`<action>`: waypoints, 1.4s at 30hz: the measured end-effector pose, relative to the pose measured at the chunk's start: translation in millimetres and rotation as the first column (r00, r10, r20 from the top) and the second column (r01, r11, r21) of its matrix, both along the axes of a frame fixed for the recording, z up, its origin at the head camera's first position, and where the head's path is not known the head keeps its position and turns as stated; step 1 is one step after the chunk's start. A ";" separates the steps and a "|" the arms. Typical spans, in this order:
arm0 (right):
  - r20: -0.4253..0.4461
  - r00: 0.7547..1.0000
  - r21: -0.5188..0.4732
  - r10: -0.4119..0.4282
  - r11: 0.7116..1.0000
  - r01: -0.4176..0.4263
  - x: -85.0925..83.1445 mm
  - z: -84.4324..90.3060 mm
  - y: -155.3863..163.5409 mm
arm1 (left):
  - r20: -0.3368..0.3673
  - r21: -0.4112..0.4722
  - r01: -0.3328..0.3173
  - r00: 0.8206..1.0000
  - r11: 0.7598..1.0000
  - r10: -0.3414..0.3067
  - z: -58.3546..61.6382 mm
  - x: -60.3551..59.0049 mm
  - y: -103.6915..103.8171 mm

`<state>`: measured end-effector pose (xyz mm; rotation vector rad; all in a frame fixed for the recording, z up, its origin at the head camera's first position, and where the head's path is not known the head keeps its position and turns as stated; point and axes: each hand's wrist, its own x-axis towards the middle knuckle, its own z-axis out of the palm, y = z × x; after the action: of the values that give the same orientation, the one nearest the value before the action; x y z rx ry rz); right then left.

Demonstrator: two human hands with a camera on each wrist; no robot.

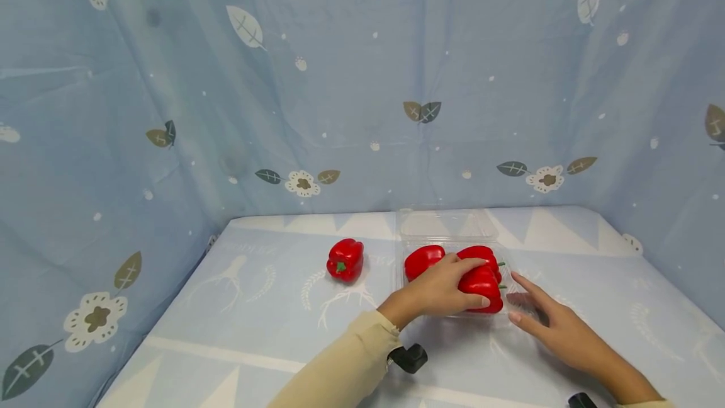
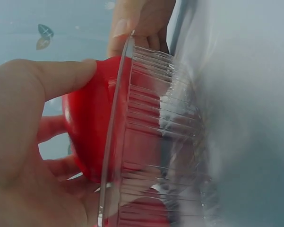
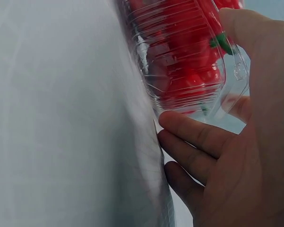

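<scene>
A clear plastic clamshell box [image 1: 447, 315] lies on the table with its lid [image 1: 447, 224] folded back. Inside it are several red bell peppers, one at the left [image 1: 423, 260] and one at the back right [image 1: 480, 253]. My left hand [image 1: 447, 288] grips the front right bell pepper [image 2: 92, 118], thumb on one side and fingers round the other; the pepper's lower part is within the box wall. At the box's right side is my right hand [image 1: 557, 326], fingers extended, thumb and fingers apart. In the right wrist view its fingertips [image 3: 172, 120] are close to the box's corner.
Another red bell pepper [image 1: 345, 261] sits on the table left of the box, its green stem facing me. The patterned cloth on the table [image 1: 226, 332] meets a blue curtain [image 1: 351, 112] at the back and sides.
</scene>
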<state>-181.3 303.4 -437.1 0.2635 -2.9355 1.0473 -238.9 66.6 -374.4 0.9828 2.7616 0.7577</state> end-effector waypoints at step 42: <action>-0.012 1.000 -0.009 0.027 1.000 -0.027 2.7 5.3 1.6 | -0.128 -0.226 0.033 0.990 0.974 -0.063 9.3 -8.2 2.5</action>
<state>-178.6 305.0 -431.8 0.3088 -2.9234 1.0587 -247.1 69.1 -365.1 1.0856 2.8436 0.3748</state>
